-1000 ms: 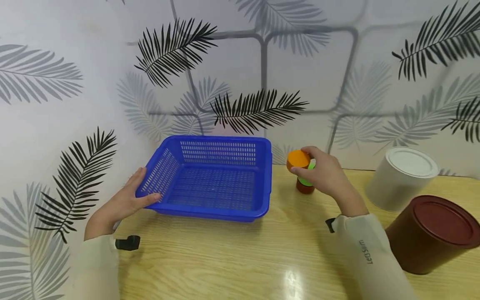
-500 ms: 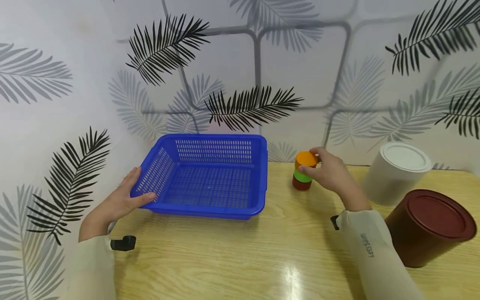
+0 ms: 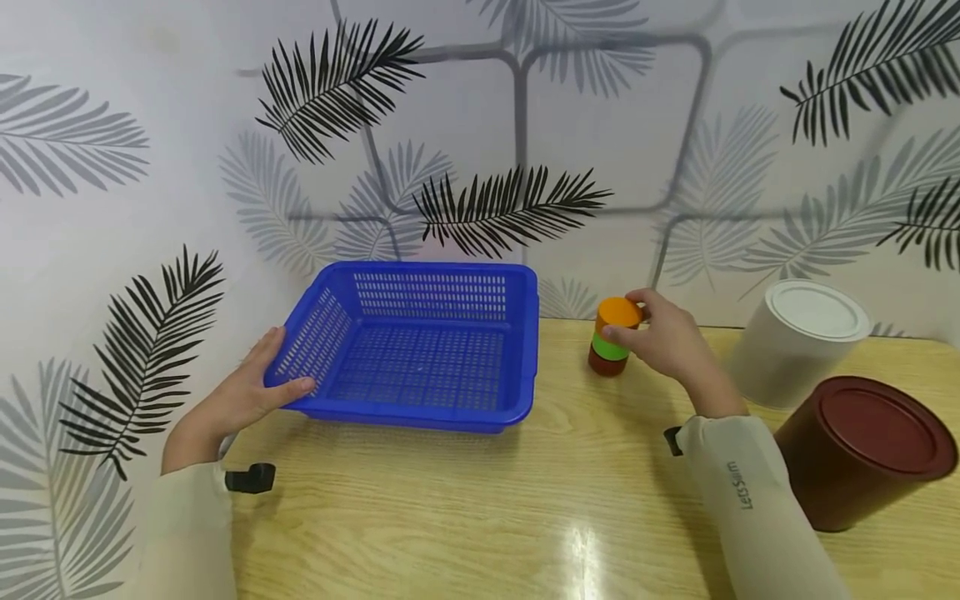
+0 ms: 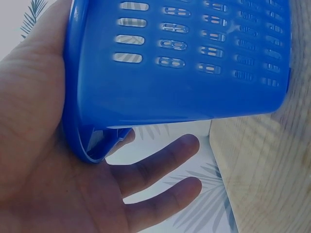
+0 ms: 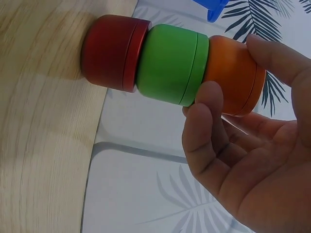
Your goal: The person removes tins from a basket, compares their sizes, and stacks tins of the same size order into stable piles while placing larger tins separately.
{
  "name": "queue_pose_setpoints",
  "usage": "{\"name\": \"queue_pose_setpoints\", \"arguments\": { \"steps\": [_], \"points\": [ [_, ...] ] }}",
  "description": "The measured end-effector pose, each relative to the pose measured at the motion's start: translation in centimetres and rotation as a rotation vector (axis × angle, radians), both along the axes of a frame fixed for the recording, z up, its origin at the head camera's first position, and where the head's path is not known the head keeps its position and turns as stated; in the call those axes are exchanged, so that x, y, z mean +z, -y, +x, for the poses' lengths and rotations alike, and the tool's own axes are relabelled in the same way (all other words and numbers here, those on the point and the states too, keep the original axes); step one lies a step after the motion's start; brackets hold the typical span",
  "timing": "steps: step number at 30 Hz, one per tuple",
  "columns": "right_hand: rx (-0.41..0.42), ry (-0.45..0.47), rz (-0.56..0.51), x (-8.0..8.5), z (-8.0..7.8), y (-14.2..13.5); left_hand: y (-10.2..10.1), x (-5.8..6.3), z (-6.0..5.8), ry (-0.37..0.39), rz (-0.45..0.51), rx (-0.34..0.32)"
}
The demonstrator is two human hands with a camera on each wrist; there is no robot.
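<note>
At the left corner of a blue plastic basket [image 3: 420,417], my left hand [image 3: 236,396] rests against the rim with its thumb along the front side. Its fingers stretch loosely past the rim in the left wrist view. My right hand [image 3: 667,337] pinches a small orange lidded tin [image 5: 233,73] between thumb and fingers. That tin sits on top of a green tin [image 5: 170,63], which stands on a dark red tin [image 5: 112,51] on the table. The stack leans a little, with the orange tin offset slightly to the right. Some of the right fingers lie behind the orange tin.
A large white lidded bucket [image 3: 795,342] stands right of the right hand. In front of it is a dark red lidded bucket [image 3: 862,450], close beside the right sleeve. A leaf-patterned wall [image 3: 465,108] rises behind the wooden table [image 3: 450,517].
The right hand has lowered the orange tin onto the green one and kept its fingers there. The left hand and basket stay put; the head view has shifted slightly.
</note>
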State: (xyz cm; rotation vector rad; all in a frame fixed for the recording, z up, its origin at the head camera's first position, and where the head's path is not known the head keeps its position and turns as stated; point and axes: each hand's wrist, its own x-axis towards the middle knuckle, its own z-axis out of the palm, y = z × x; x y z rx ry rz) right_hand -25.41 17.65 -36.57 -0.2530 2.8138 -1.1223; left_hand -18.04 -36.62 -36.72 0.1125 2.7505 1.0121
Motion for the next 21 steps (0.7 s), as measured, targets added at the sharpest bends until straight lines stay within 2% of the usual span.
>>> {"name": "queue_pose_setpoints", "arguments": {
  "steps": [9, 12, 14, 17, 21],
  "points": [
    [-0.023, 0.037, 0.046, -0.5, 0.4, -0.9, -0.7, -0.9, -1.0, -0.003, 0.006, -0.009],
    [-0.038, 0.037, 0.062, -1.4, 0.5, -1.1, -0.9, -1.4, -1.6, -0.031, -0.005, 0.006],
    [-0.057, 0.032, 0.070, -2.6, 0.9, -0.8, -0.8, -1.8, -1.6, -0.069, -0.038, 0.023],
    [-0.093, -0.003, 0.133, -5.0, 2.1, 0.0, -0.2, -2.5, -1.2, -0.199, -0.116, 0.052],
    [-0.086, -0.043, 0.248, -7.4, 4.5, 1.2, 0.3, -3.8, -0.4, -0.505, -0.217, 0.085]
  ]
}}
